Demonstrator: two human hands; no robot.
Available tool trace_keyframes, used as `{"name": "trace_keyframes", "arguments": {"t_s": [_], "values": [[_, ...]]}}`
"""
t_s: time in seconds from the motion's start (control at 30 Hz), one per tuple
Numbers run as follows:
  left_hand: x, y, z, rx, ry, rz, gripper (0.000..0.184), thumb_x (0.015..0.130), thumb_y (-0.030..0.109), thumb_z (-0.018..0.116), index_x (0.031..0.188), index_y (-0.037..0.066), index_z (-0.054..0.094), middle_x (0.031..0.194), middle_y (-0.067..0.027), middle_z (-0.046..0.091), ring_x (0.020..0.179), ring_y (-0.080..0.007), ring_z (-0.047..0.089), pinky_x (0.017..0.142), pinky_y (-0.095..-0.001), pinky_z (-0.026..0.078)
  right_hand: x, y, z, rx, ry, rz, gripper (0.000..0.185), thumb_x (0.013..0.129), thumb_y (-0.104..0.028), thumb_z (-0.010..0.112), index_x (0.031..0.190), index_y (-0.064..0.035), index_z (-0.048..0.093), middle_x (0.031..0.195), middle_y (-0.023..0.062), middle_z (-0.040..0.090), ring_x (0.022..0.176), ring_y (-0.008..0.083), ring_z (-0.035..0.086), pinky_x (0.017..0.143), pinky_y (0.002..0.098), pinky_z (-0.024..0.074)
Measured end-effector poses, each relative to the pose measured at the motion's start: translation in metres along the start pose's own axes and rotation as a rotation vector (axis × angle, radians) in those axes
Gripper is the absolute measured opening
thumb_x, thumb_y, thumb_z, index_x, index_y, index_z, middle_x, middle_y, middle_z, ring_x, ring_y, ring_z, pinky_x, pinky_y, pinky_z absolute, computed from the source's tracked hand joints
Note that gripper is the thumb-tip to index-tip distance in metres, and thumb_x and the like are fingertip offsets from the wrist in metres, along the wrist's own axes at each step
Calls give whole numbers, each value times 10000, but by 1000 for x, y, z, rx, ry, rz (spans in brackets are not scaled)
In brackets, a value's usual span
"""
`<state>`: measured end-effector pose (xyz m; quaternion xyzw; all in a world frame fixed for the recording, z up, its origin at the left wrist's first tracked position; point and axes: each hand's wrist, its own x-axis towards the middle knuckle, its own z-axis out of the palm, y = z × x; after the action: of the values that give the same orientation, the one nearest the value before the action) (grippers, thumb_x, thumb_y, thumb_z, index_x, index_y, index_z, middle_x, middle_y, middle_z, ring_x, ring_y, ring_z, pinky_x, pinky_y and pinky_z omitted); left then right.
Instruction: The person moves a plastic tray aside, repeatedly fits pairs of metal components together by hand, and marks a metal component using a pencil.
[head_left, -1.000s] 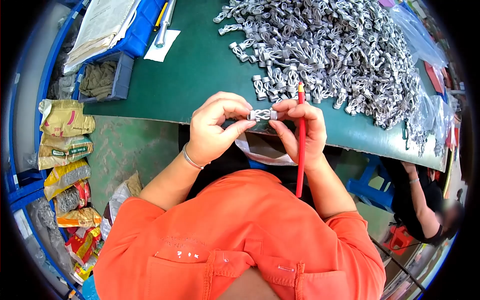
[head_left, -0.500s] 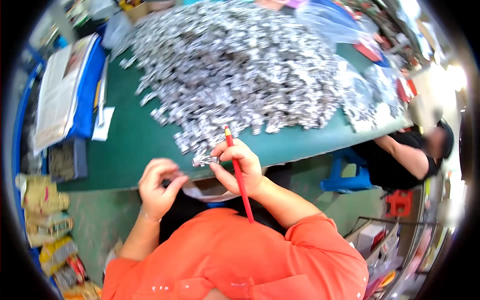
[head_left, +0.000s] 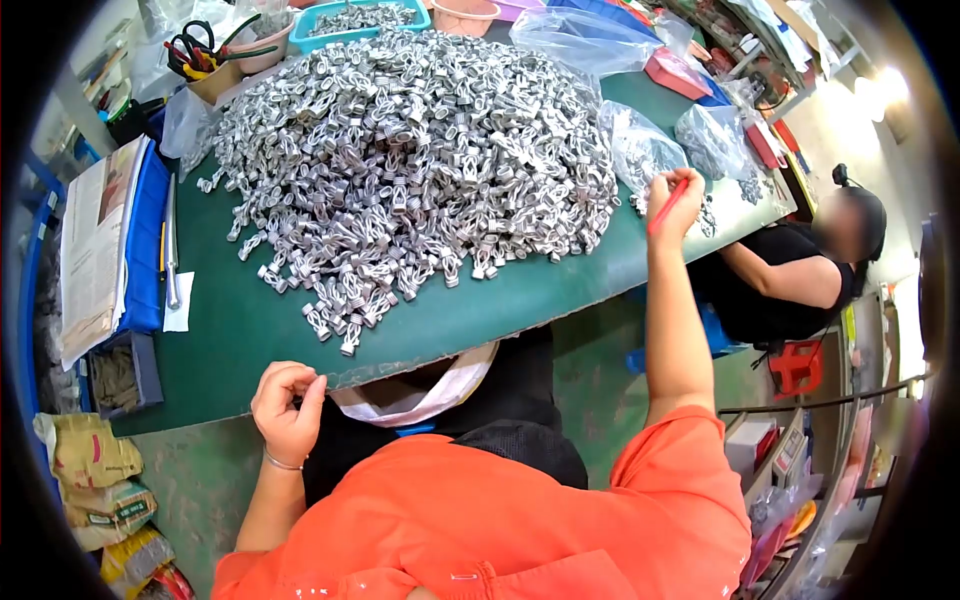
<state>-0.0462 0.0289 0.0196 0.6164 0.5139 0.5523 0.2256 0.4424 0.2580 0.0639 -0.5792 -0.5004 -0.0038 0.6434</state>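
My right hand is stretched out over the right part of the green table, its fingers closed on a red pen. Beside it lie clear plastic bags and some small dark parts. Whether a metal part is also in that hand is hidden. My left hand is at the table's front edge with curled fingers and thumb raised; no object shows between them. A large heap of grey twisted metal parts covers the middle of the table.
At the left stand a blue tray with newspaper and a grey bin with cloth. A turquoise basket and pliers are at the back. A white-rimmed bag hangs below the front edge. Another person sits at the right.
My right hand has gone from the front edge out to the right with the pen. The metal part held between my hands is no longer visible there. The view has shifted, showing more of the table's back.
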Motion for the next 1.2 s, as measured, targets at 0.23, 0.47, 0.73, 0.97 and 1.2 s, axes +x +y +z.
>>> {"name": "trace_keyframes", "arguments": {"t_s": [0.23,0.47,0.73,0.97,1.2], "values": [[-2,-2,1,-120,17,-51,164,756,-120,653,879,-32,589,857,-98,581,627,-95,564,572,-201,462,40,36,-33,-802,128,-157,525,701,-163,755,1126,3,496,1081,245,568,1030,407,536,896,453,413],[3,3,-3,-16,-22,-6,125,759,-68,675,858,-25,612,840,-91,607,626,-92,592,550,-201,473,115,133,-31,-122,-6,16,180,825,-95,573,980,-29,509,861,151,579,730,245,587,687,342,502],[6,8,-5,-20,-15,24,130,752,-65,686,856,-17,625,800,-74,610,609,-89,567,542,-202,453,118,-36,54,179,-107,-213,172,903,-113,597,960,-5,475,877,96,624,805,152,623,796,262,512],[35,38,-45,-17,136,133,124,728,-63,688,773,27,617,780,-50,618,621,-107,538,551,-227,428,14,-223,46,546,-295,-746,189,910,17,526,1059,-56,436,939,178,641,859,228,638,852,357,499],[88,135,-166,-119,403,656,31,855,64,552,874,41,562,802,-63,502,677,-131,397,573,-257,356,-2,-293,-4,948,-340,-593,266,891,-196,509,1003,20,616,1016,134,625,1025,229,540,953,385,328]]}}
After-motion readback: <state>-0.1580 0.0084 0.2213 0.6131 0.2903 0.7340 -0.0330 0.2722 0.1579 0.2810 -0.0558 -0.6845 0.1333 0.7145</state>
